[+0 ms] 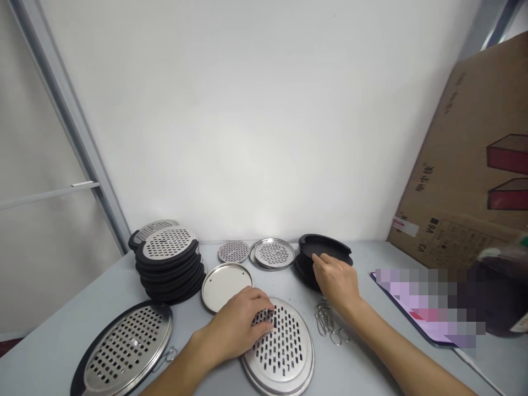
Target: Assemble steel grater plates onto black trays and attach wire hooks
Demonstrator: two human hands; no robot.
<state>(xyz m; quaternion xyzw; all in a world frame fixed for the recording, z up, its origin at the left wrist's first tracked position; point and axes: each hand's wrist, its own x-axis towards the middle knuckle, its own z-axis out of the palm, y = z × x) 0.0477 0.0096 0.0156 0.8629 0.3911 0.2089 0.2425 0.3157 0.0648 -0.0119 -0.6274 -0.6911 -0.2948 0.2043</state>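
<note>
grey tabletop (45, 357) carries everything, and at its near left lies a slotted metal plate in a black rim (127, 341), with a thin wire loop (168, 356) beside it. close in, before the person, is the slotted disc (284, 346), its stepped edge hinting at more metal below; uneven pressure on its left side could make it skid or tip. the left hand (243, 319) is on that side, thumb and fingers parted over the slots, not closed round the disc, most of which lies to the right of the fingertips. just right of it is a heap of wire clips (328, 319), which a dragging right forearm might scatter. farther off, the right hand (338, 278) has its fingers curled at the near edge of the stacked black trays (324, 246); whether they grip cannot be told, and a tug on one tray might slide the others. left of these are a shallow plain plate (226, 286), a tall black-rimmed stack (170, 264), and loose slotted discs (274, 253) nearer the white wall (268, 110).
</note>
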